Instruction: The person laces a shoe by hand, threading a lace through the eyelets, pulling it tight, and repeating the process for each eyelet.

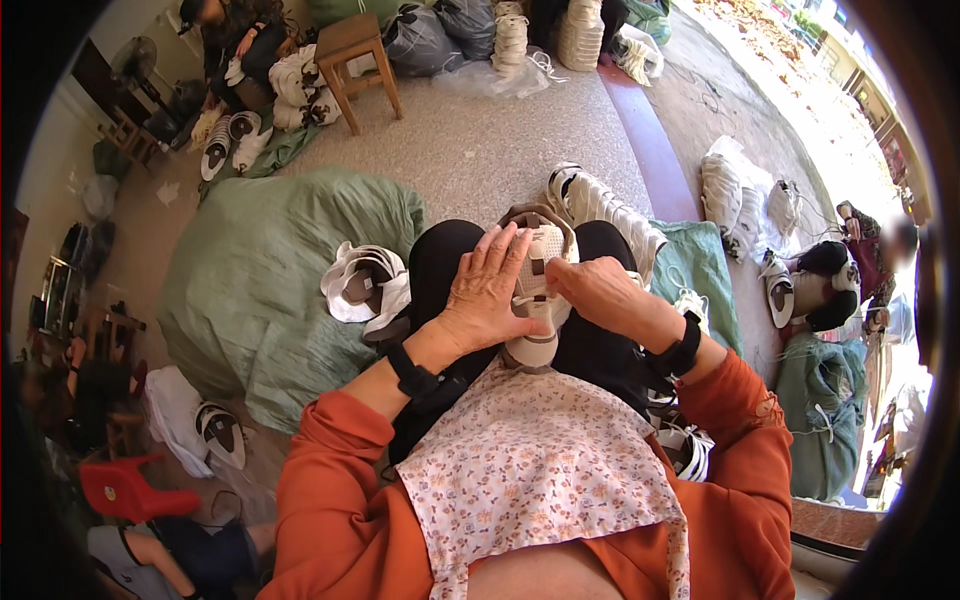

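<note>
A beige and white sneaker [531, 351] with a brown collar rests between my knees, its toe toward me. My left hand [484, 292] holds it from the left, fingers laid along its side and tongue, thumb across the front. Over the lacing area my right hand [603, 292] is closed in a pinch; whatever its fingertips grip is too small or hidden to make out. To the left, white shoe pieces [366, 283] lie on a large green sack [290, 270]. Just beyond my right knee stretches a row of nested white shoes [605, 215].
A wooden stool [350, 45] stands at the far left, near a seated person [240, 40] with shoes. More bundled shoes [735, 195] and another person [868, 255] are on the right. Green sacks [825, 400] lie at right; a red plastic stool [135, 490] is at lower left.
</note>
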`<state>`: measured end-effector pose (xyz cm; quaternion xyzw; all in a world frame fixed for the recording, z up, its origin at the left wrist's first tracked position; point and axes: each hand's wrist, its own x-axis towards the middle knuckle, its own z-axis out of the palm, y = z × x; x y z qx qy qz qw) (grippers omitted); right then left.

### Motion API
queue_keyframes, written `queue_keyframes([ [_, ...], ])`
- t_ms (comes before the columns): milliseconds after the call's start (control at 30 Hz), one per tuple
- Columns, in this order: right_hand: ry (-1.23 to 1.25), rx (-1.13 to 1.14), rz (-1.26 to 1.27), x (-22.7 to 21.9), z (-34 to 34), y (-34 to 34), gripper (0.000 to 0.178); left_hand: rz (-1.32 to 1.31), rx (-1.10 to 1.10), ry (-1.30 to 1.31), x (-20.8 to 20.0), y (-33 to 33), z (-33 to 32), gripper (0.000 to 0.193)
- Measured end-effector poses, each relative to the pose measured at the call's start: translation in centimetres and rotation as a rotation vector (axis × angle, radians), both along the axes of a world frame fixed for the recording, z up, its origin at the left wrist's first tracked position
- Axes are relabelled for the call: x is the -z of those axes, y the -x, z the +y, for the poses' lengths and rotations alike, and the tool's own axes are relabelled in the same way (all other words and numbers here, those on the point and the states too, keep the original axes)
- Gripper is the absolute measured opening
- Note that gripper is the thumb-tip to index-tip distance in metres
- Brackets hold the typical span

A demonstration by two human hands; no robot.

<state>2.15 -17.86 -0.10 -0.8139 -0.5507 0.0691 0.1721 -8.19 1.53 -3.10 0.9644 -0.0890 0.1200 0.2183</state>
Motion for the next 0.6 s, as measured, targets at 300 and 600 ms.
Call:
queue_keyframes([
  [300,-0.176,0.12,-0.11,-5.0,1.5,-4.5,0.017,0.068,-0.001,-0.046,-0.5,-0.2,-0.3,0.123],
  [600,-0.442,0.218,0.868,-12.6,-2.0,-2.6,0.043,0.036,-0.021,0.075,0.9,-1.4,-0.5,0.112],
])
